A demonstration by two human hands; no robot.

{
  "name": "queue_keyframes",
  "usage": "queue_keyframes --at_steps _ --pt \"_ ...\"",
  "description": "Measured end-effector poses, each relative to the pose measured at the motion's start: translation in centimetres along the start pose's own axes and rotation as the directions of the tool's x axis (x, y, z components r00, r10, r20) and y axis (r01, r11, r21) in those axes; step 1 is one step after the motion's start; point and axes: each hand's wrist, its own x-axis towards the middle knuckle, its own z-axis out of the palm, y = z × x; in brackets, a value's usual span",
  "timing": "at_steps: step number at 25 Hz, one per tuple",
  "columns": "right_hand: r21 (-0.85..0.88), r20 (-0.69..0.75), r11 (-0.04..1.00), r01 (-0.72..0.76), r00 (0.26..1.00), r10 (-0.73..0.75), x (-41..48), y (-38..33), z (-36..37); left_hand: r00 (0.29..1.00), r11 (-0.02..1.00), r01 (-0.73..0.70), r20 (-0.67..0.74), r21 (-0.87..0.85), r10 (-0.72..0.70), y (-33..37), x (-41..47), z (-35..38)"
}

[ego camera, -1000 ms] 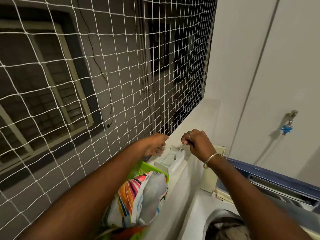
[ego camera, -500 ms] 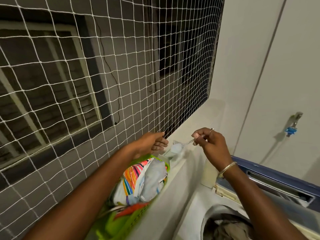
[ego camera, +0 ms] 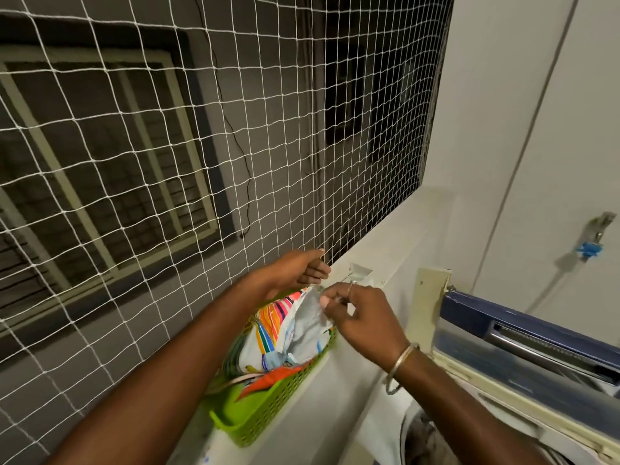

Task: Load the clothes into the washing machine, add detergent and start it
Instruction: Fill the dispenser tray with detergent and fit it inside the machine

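detergent step. detergent bag in green basket beside washer. right grip pinches what looks like a small scoop at bag mouth; left grip curled, can't tell on what. next: fill scoop, carry level to washer.

Home laundry balcony, top-loading washing machine, safety netting, wall tap, neighbouring building's window

- Hands, 2: left hand, right hand
- Green basket, 1
- Detergent packet, 1
- Washing machine, 1
- Wall tap, 1
- Bangle, 1
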Motion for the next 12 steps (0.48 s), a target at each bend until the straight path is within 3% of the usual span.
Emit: queue_keyframes --at_steps 3,5,12 --pt "-0.318 0.139 0.934 0.160 0.983 -0.121 0.4 -0.5 2.5 1.000 1.000 0.001 -0.008 0.001 -0.001 0.3 -0.2 0.2" --pt "-0.427 0.201 0.880 0.208 0.971 -0.132 0.7 -0.9 3.5 1.000 1.000 0.003 -0.018 0.006 -0.003 0.5 -0.4 0.4" --pt "-0.376 0.156 0.920 0.108 0.986 -0.052 1.0 -1.3 3.8 1.000 0.999 0.005 0.008 0.040 -0.006 1.1 -0.6 0.5"
